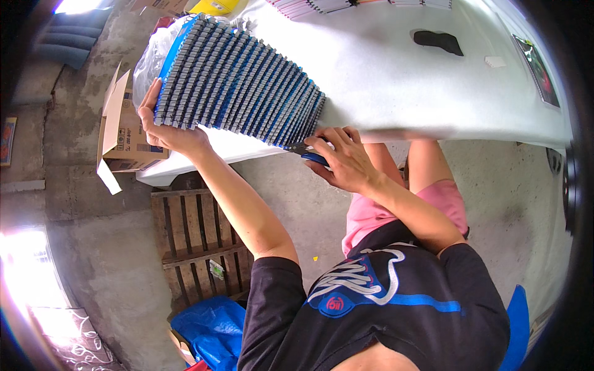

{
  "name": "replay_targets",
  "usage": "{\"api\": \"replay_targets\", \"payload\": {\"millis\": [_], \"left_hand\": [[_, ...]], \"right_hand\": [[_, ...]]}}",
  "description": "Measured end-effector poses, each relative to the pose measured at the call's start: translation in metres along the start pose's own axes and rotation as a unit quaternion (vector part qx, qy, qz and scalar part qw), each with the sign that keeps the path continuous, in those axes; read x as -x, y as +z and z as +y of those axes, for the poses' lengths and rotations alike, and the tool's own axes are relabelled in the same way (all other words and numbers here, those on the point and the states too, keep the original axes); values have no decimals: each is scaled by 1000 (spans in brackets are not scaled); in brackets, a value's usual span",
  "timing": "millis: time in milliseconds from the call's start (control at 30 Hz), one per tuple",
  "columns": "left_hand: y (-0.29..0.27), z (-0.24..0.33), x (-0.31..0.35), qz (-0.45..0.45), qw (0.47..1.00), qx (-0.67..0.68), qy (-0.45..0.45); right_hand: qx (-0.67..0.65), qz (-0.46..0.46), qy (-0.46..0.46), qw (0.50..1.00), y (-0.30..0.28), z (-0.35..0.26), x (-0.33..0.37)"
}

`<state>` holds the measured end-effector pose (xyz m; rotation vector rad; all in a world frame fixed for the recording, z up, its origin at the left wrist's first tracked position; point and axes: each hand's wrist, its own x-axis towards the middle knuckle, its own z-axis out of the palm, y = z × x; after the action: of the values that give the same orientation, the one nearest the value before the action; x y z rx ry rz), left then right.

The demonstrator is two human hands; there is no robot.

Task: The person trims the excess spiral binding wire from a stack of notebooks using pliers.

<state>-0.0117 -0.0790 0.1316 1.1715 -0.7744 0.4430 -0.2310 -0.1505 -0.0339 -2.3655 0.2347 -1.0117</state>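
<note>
A long stack of wire-bound notebooks lies on the white table, its rows of grey and black ring spines toward me. A blue cover shows at its left end. My left hand is wrapped round the near left corner, thumb and fingers against the stack. At the stack's near right corner, my right hand is closed round scissors with a blue handle. Their dark blades reach the lowest spines and are partly hidden there.
A white-covered table stretches to the right, holding a black flat object and more ring-bound notebooks. An open cardboard box and clear plastic bag stand left. Below are a wooden pallet and blue bag.
</note>
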Motion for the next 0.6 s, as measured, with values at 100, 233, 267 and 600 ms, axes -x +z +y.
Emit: {"api": "replay_targets", "payload": {"millis": [100, 233, 267, 600], "left_hand": [[2, 1, 0, 7, 1000, 10, -3], [4, 3, 1, 6, 1000, 2, 7], [3, 3, 1, 2, 1000, 4, 10], [4, 7, 4, 0, 999, -47, 22]], "right_hand": [[4, -1, -10, 1000, 1, 0, 0], [-17, -25, 5, 1000, 1, -2, 0], [-110, -46, 54, 991, 2, -4, -1], [-151, -55, 125, 979, -5, -4, 0]]}}
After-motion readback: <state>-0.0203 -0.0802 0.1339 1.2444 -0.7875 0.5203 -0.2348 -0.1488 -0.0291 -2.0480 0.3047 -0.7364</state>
